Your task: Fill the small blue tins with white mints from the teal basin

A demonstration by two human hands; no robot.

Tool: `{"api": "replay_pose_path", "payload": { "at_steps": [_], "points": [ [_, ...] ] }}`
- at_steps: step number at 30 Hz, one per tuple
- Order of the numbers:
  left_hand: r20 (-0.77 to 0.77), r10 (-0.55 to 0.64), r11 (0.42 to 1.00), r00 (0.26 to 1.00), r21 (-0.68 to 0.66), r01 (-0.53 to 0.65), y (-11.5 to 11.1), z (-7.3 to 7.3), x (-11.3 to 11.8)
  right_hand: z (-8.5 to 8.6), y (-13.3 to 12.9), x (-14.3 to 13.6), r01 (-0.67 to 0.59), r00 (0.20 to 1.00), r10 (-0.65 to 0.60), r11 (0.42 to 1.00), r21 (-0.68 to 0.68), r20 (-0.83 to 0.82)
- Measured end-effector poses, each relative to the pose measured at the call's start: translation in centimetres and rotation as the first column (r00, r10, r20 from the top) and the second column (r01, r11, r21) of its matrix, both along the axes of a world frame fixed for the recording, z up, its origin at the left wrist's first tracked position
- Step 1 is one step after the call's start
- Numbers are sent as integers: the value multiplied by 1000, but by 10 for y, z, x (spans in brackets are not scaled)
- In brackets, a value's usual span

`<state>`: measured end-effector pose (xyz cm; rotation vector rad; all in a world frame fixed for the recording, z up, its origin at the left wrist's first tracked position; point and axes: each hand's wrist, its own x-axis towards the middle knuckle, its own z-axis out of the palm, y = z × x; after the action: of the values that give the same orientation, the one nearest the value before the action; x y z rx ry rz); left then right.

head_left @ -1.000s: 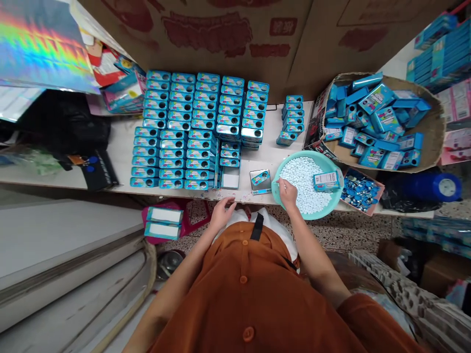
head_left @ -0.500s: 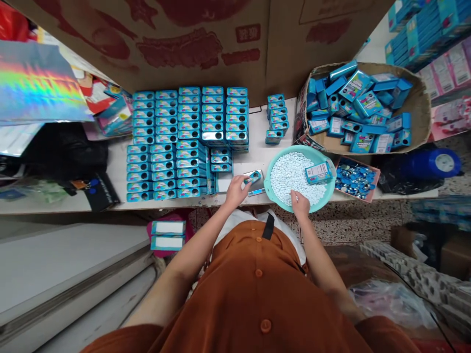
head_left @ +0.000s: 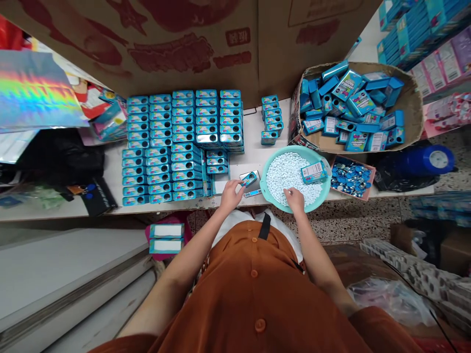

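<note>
White table opens between tin rows and basin; near its edge, left hand curls fingers at one tin, right hand bunches fingertips over pellets, any pinch unclear.

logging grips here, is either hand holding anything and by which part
The left hand holds a small blue tin by its left end; whether the right hand pinches any white pellets cannot be told.

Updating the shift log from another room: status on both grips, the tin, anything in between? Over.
Left grip at blue tin on silver plate. Right grip at white pellets in basin, contents hidden. Basin rim between grips.
</note>
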<state>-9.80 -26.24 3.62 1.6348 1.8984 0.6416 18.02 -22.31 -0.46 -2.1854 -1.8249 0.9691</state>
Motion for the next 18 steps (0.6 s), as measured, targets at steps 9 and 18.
{"api": "replay_pose_path", "payload": {
  "at_steps": [9, 18],
  "points": [
    [40, 69, 996, 997, -61, -67, -30, -3, 1, -20, -1, -15, -295, 954, 301, 935, 197, 3],
    [51, 109, 993, 993, -56, -106, -45, -3, -2, -18, 3, -25, -134, 982, 140, 989, 56, -125]
  ]
}}
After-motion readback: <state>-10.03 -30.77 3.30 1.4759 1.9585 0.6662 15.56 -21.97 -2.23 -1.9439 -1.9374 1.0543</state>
